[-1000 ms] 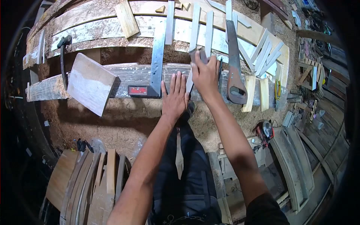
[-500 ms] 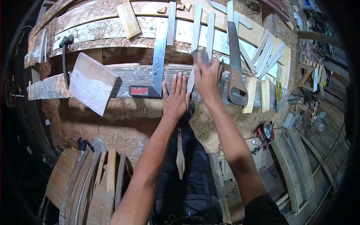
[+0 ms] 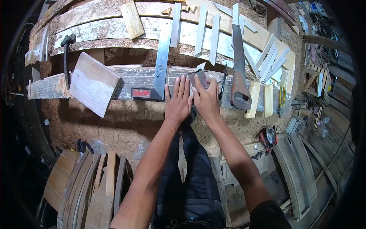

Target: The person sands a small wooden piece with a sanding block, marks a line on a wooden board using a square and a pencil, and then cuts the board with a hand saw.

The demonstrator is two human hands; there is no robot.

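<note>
- At the far left we see a hammer [image 3: 65, 57] lying on the sawdust-strewn bench [image 3: 126, 126], its head toward the far side.
- Just right of it a flat wooden board [image 3: 93, 84] leans over the near edge of a long grey plank [image 3: 141, 76].
- A steel try square [image 3: 159, 63] lies across that plank, its red-labelled stock near us and its blade pointing far.
- Our left hand [image 3: 178, 101] rests flat on the plank, fingers spread wide, holding nothing, just right of the square's stock.
- Our right hand [image 3: 206, 99] touches the left one's side and grips a small grey block [image 3: 199, 78], pressing it down on a pale wooden strip [image 3: 197, 70]; only the strip's far tip shows past the fingers.
- A dark pencil-like tool [image 3: 223, 82] lies just right of that hand.
- A handsaw [image 3: 239, 68] lies next, handle near us, blade reaching far.
- More pale strips [image 3: 268, 57] fan out at the right, with two short pieces [image 3: 261, 97] near them.
</note>
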